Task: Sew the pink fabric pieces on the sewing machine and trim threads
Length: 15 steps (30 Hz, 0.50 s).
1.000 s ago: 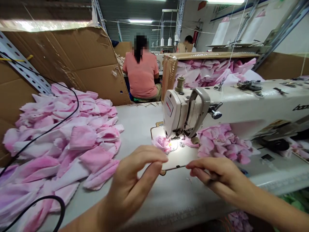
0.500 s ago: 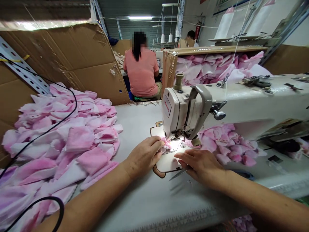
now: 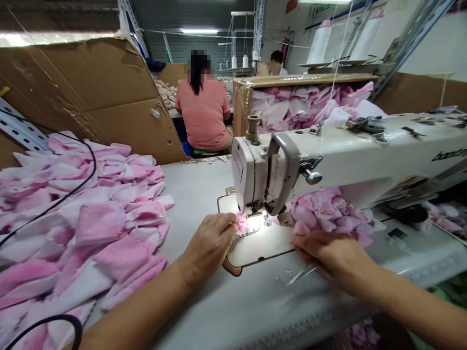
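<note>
My left hand (image 3: 211, 248) is closed, pinching a small gathered piece of pink fabric (image 3: 242, 223) just left of the needle area of the sewing machine (image 3: 251, 175). My right hand (image 3: 332, 255) is curled around thread snips (image 3: 302, 274); their pointed metal blades stick out below the palm, and the rest is hidden. Its fingertips reach the near edge of a bunch of pink-and-white fabric (image 3: 321, 214) under the machine arm. Whether they grip that cloth I cannot tell. The machine's lamp lights the metal plate (image 3: 251, 250) between my hands.
A big heap of pink and white fabric pieces (image 3: 102, 223) covers the table's left side, with a black cable (image 3: 93, 170) across it. Behind the machine stands a cardboard box (image 3: 241, 104) full of similar cloth. A person in a coral shirt (image 3: 204, 112) sits beyond, facing away.
My right hand has moved right, away from the needle area, to the fabric bunch, carrying the snips. My left hand still pinches the pink fabric. The camera view has turned slightly right.
</note>
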Tool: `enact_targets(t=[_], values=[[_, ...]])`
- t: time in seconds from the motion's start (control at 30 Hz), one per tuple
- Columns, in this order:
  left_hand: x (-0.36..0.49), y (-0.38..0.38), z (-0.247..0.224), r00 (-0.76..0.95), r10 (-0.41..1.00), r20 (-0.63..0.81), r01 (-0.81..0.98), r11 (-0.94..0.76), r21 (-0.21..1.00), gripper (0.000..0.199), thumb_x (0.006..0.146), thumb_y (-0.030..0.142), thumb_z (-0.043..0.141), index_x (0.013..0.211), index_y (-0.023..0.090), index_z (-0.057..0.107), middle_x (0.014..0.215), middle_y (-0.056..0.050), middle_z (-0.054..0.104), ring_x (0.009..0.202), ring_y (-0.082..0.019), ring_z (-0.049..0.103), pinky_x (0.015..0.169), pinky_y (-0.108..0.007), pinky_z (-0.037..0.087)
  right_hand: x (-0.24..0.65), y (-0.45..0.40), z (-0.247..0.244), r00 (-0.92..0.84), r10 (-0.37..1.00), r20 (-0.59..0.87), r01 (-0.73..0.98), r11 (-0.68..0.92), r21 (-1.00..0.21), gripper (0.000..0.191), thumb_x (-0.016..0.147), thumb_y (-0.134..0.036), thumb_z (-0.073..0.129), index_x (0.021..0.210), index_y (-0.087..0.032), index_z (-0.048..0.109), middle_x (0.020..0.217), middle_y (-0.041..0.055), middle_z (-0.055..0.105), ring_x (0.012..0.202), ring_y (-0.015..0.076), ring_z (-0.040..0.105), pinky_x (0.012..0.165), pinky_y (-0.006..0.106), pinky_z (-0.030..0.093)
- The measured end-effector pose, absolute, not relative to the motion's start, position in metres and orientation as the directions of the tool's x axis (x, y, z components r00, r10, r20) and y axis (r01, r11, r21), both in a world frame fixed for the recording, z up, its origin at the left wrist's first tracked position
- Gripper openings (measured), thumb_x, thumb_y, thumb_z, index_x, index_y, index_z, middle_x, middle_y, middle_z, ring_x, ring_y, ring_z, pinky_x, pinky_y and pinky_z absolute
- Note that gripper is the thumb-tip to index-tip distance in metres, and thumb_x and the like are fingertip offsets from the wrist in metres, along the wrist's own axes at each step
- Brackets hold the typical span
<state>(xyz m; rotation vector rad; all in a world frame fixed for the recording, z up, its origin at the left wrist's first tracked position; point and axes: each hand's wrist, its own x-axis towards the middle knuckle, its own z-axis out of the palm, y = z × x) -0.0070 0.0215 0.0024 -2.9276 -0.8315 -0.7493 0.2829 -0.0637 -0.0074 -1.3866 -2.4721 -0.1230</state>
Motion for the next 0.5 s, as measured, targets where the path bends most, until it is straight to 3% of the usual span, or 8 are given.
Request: enact_targets(t=[0.07,0.13,0.23,0.4,0.5], values=[[-0.007,0.018,0.003,0.802,0.379,0.461,0.433,-0.901,-0.014,0.015,0.095,0.009,0.042,0.093,0.015,0.056,0.105,-0.008,0.064,0.099,-0.022,0.057,0.087,-0.037,0.040,0.310,-0.067,-0.005,-0.384,0.845,0.371,0.892,0.443,-0.085,0.027,0.091,-0.023,0.046,0.108,-0.021,0.066,0.088,0.0071,0.072,0.070,0.0202,0.067,0.061,0.030,0.049],[-0.006,0.017,0.004,0.845,0.279,0.457,0.364,-0.925,-0.108,0.017,0.094,0.007,0.042,0.099,0.015,0.056,0.111,-0.007,0.065,0.110,-0.022,0.054,0.093,-0.038,0.033,0.333,-0.070,-0.001,-0.268,0.893,0.363,0.921,0.348,-0.175,0.027,0.086,-0.020,0.048,0.105,-0.022,0.067,0.096,0.0071,0.073,0.076,0.0206,0.069,0.066,0.031,0.051],[-0.003,0.019,0.005,0.874,0.284,0.395,0.346,-0.933,-0.094,0.018,0.090,0.006,0.045,0.098,0.019,0.055,0.112,-0.004,0.066,0.116,-0.021,0.052,0.096,-0.039,0.026,0.350,-0.071,0.006,-0.164,0.931,0.327,0.932,0.255,-0.259,0.027,0.081,-0.017,0.051,0.101,-0.023,0.068,0.101,0.0064,0.073,0.084,0.0218,0.069,0.072,0.032,0.053],[-0.003,0.024,0.002,0.845,0.394,0.360,0.444,-0.893,-0.065,0.015,0.073,0.017,0.058,0.088,0.020,0.055,0.083,0.000,0.061,0.083,-0.020,0.057,0.088,-0.042,0.025,0.334,-0.065,0.013,-0.211,0.961,0.179,0.937,0.251,-0.242,0.031,0.079,-0.015,0.051,0.103,-0.025,0.067,0.103,0.0037,0.072,0.089,0.0221,0.068,0.075,0.033,0.052],[-0.005,0.022,0.000,0.844,0.399,0.359,0.448,-0.892,-0.061,0.017,0.072,0.016,0.057,0.089,0.021,0.055,0.080,0.000,0.059,0.080,-0.020,0.054,0.085,-0.040,0.025,0.319,-0.056,0.015,-0.208,0.968,0.138,0.951,0.233,-0.204,0.033,0.080,-0.014,0.054,0.108,-0.025,0.065,0.106,0.0025,0.071,0.091,0.0235,0.067,0.073,0.033,0.051]])
